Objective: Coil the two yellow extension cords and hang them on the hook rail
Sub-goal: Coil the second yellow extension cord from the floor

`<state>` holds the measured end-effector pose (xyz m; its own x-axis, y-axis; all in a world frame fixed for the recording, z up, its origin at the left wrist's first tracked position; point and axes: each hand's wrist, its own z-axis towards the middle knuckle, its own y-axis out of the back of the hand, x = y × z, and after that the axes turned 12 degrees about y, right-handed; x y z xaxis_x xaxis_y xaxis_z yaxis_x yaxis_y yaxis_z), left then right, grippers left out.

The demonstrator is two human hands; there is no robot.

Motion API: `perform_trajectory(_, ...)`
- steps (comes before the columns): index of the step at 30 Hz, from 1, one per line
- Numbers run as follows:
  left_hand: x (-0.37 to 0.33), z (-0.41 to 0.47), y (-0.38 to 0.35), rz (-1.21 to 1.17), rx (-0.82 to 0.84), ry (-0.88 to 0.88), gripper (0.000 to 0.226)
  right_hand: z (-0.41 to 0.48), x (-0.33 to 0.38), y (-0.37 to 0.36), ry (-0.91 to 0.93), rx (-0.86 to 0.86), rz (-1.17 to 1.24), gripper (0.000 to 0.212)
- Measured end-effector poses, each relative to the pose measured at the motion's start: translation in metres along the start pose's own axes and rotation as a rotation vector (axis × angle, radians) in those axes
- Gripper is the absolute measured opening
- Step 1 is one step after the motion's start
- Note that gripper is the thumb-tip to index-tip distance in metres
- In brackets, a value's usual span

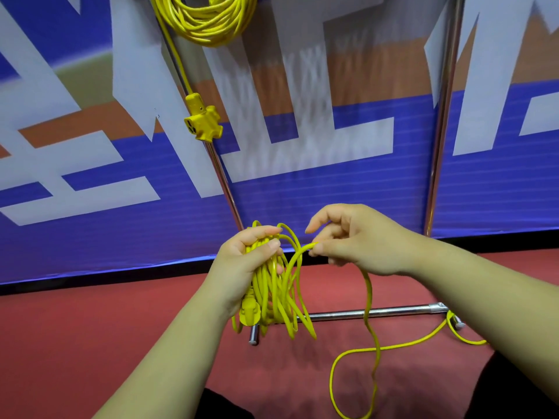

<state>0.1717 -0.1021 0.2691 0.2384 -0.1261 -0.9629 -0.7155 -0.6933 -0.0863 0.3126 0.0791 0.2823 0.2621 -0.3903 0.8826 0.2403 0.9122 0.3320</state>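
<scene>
One yellow extension cord hangs coiled (205, 19) at the top of the metal rack, its three-way socket end (203, 121) dangling below. My left hand (242, 264) grips a bundle of loops of the second yellow cord (281, 294), with the cord's plug (249, 313) hanging under the wrist. My right hand (351, 237) pinches a strand of the same cord between thumb and fingers, just right of the bundle. The loose rest of that cord (375, 355) trails down over the floor to the right.
The rack's chrome uprights (440, 116) and its base bar (363, 313) stand in front of a blue, white and orange banner (302, 192). The floor (121, 313) is red carpet. The hook rail itself is out of view above.
</scene>
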Motion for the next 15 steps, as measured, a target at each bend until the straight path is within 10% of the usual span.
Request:
perform_trajectory(9, 0.0, -0.007, -0.011, 0.187, 0.083, -0.038, 0.05, 0.012, -0.005, -0.011, 0.028, -0.305, -0.07, 0.035)
perform_trajectory(15, -0.019, -0.008, -0.002, 0.002, -0.074, -0.145, 0.042, 0.008, -0.021, 0.003, -0.146, -0.014, 0.327, 0.033)
